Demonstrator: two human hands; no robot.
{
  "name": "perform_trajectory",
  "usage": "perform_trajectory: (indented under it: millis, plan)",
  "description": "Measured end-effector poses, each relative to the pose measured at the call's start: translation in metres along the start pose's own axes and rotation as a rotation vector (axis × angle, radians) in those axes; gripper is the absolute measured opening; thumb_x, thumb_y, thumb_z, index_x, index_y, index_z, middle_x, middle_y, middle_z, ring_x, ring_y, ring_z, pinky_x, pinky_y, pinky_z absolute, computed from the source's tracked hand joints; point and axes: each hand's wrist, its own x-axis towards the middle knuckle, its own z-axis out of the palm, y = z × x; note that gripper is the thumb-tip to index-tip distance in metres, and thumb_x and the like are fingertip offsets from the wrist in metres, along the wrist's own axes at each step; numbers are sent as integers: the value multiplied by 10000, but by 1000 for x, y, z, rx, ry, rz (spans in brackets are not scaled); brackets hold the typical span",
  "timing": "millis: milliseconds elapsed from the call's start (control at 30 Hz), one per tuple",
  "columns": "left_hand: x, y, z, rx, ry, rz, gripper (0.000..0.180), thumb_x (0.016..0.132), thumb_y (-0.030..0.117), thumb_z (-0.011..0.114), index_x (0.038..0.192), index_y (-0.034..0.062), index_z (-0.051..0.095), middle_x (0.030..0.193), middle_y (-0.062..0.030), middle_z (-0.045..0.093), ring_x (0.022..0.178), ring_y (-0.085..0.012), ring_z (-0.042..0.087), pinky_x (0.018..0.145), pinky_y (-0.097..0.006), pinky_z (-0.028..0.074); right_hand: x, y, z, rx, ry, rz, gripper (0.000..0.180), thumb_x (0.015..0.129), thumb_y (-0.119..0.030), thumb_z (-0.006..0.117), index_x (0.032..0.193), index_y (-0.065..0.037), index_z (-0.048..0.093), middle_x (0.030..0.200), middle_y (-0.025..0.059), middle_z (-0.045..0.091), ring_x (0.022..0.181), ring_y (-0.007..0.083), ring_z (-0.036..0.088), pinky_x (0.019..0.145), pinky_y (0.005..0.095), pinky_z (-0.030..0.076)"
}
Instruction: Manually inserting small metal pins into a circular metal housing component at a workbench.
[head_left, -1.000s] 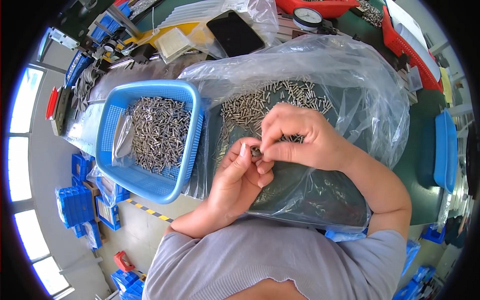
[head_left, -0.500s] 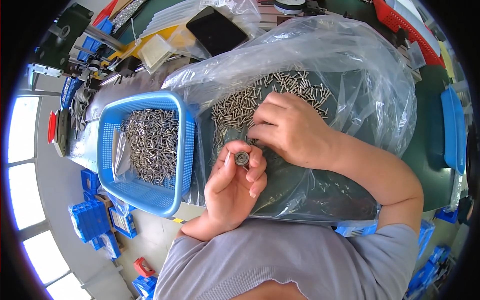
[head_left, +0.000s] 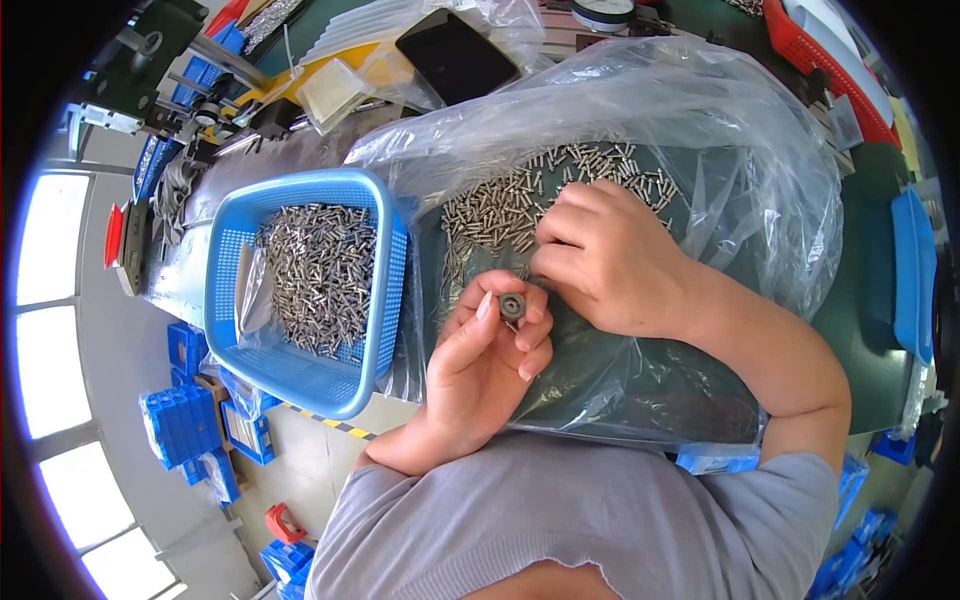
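My left hand (head_left: 475, 360) is closed around a small round metal piece (head_left: 512, 306) with a ring-shaped face and a hole in its middle. A thin metal bit pokes out just below it. My right hand (head_left: 618, 265) is bent close beside it, with thumb and fingertips drawn together; what they pinch, if anything, is hidden. Both hands are over a clear plastic bag (head_left: 700, 95) spread on the green table. A pile of small metal pins (head_left: 490, 212) lies on the plastic just beyond my fingers.
To the left, a blue plastic basket (head_left: 385, 290) holds many similar pins and a clear bag. A black phone (head_left: 458, 55) and a dial gauge (head_left: 603, 10) are at the back. A blue tray (head_left: 912, 275) stands at the right edge, a red basket (head_left: 830, 70) at the back right.
Both hands appear slightly further right, as does the whole scene, since the view has shifted. My left hand still grips the round metal piece, and my right hand stays beside it.
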Motion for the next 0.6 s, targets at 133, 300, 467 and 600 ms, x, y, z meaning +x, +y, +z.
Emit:
perform_trajectory:
  millis: [133, 300, 467, 600]
  plan:
    - [0, -1, -1, 3, 2, -6, 202, 968, 211, 468, 1128, 92, 501, 989, -95, 486, 778, -143, 420, 650, -261, 378, 2, 1, -1, 80, 32, 5, 76, 667, -110, 658, 707, -77, 603, 746, 43, 543, 759, 232, 537, 677, 363, 435]
    - [1, -2, -1, 33, 11, 12, 204, 977, 219, 460, 1126, 85, 500, 997, -95, 511, 787, -136, 438, 655, -263, 384, 8, -9, -22, 679, -59, 452, 15, 817, -42, 631, 810, -44, 619, 710, 43, 575, 695, 129, 568, 630, 254, 446]
    - [1, -3, 0, 41, 54, 11, 214, 985, 219, 451, 1138, 79, 503, 972, -84, 547, 785, -127, 461, 654, -264, 393, 6, -13, -18, 1105, -80, 507, 57, 849, -43, 613, 855, 9, 633, 773, 30, 596, 742, 100, 619, 684, 234, 488]
    - [1, -2, 0, 32, 52, -9, 216, 981, 216, 463, 1146, 84, 510, 953, -71, 560, 780, -127, 469, 646, -262, 396, 6, -12, -15, 1033, -78, 417, 69, 847, -37, 620, 878, 21, 643, 856, 32, 582, 749, 96, 622, 710, 227, 491]
